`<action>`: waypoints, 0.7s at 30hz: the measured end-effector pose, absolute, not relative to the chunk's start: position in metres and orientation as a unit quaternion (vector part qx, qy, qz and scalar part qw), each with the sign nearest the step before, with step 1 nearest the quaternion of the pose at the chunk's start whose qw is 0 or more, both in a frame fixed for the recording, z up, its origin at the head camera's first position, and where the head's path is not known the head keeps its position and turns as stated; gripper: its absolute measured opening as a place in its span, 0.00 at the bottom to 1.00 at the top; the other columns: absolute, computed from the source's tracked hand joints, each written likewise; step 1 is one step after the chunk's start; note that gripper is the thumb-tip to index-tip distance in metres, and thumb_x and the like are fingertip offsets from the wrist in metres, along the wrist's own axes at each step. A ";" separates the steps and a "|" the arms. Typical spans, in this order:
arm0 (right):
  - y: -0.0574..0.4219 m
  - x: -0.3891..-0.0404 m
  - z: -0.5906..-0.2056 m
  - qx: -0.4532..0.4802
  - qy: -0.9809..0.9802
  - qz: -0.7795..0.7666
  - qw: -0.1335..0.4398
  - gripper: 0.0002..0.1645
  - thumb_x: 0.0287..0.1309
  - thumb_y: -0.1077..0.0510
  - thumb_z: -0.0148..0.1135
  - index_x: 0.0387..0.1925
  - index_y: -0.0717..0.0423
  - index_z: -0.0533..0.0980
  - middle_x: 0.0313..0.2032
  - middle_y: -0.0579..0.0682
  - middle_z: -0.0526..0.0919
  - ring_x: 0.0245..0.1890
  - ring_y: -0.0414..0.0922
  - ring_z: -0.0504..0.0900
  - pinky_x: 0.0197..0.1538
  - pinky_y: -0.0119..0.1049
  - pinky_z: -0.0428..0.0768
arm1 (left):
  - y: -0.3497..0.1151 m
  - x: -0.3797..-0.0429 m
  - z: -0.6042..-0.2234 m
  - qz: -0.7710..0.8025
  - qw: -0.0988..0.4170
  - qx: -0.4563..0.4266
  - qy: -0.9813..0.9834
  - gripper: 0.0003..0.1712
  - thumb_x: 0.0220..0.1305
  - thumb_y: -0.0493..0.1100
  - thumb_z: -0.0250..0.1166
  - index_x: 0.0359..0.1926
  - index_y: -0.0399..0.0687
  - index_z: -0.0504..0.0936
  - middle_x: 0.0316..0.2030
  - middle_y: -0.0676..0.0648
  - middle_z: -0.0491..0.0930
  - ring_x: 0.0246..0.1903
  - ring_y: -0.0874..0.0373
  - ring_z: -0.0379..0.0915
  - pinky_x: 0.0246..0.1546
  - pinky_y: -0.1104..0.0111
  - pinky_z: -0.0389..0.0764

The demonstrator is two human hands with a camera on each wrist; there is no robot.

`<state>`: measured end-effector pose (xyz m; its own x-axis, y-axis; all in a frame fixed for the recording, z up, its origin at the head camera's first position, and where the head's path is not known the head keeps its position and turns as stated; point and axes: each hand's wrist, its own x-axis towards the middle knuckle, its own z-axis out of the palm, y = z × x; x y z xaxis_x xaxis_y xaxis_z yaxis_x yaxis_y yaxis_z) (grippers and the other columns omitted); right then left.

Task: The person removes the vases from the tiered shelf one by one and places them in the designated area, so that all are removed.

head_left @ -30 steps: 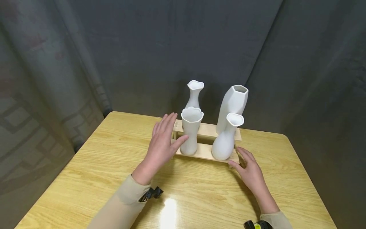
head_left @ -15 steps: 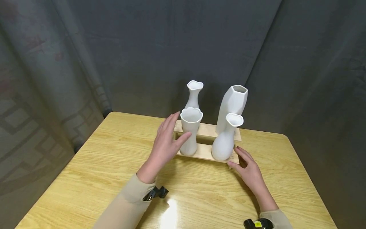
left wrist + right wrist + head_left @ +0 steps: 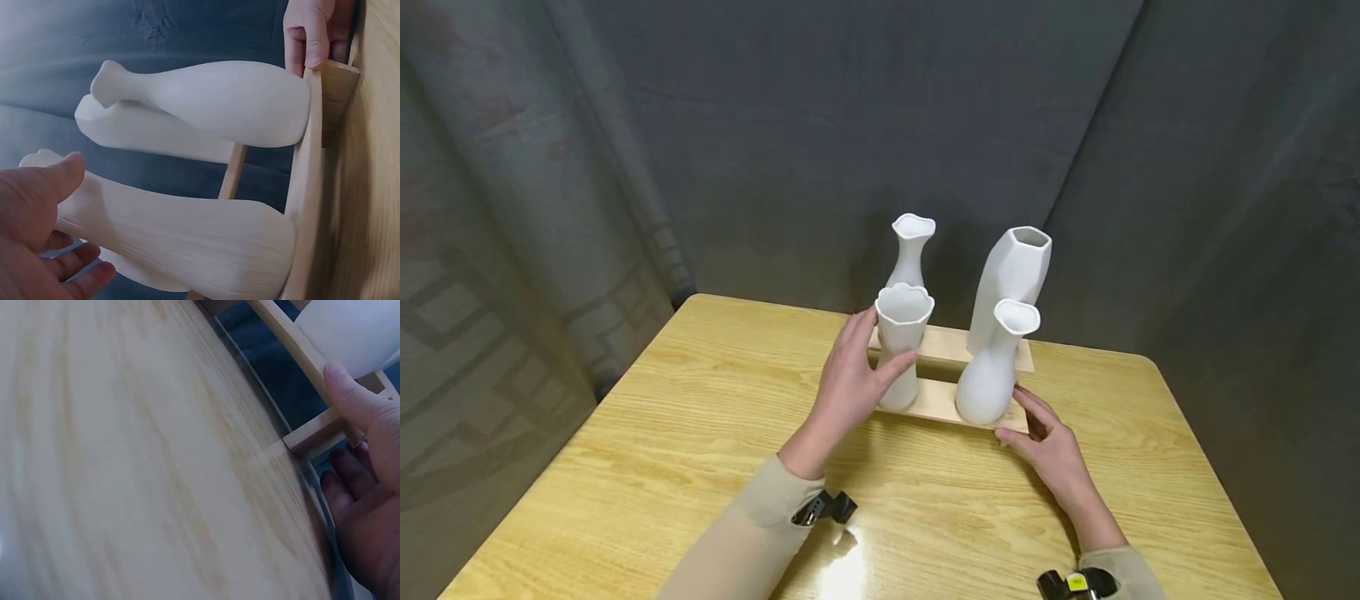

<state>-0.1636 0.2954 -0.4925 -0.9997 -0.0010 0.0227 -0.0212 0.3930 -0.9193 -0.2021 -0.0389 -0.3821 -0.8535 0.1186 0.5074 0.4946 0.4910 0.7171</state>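
A wooden two-step rack bears white vases. At its front left stands a vase with a scalloped rim. My left hand is spread beside this vase, thumb across its front and fingers at its far left side. In the left wrist view the thumb overlaps the vase's upper part, with the loosely bent fingers below it. My right hand grips the rack's right end, its thumb at the front board's edge and fingers behind. A round-bellied vase stands close to that hand.
On the rear step are a wavy-rimmed vase at left and a tall faceted vase at right. The rack stands on a wood-grain table near its back edge. Dark grey curtains hang behind and beside the table.
My left hand has moved right, closer around the scalloped vase, its thumb now in front of it. The right hand stays at the rack's right end, and the vases keep their places.
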 end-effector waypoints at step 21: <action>0.293 -0.171 -0.498 -0.013 -0.842 0.539 0.019 0.52 0.69 0.47 0.79 0.86 0.49 0.64 0.86 0.55 0.58 0.85 0.58 0.55 0.80 0.51 0.62 | -0.030 -0.207 -0.392 -0.506 0.201 -0.161 -0.823 0.43 0.66 0.44 0.83 0.76 0.43 0.74 0.61 0.42 0.83 0.59 0.46 0.81 0.61 0.47 0.82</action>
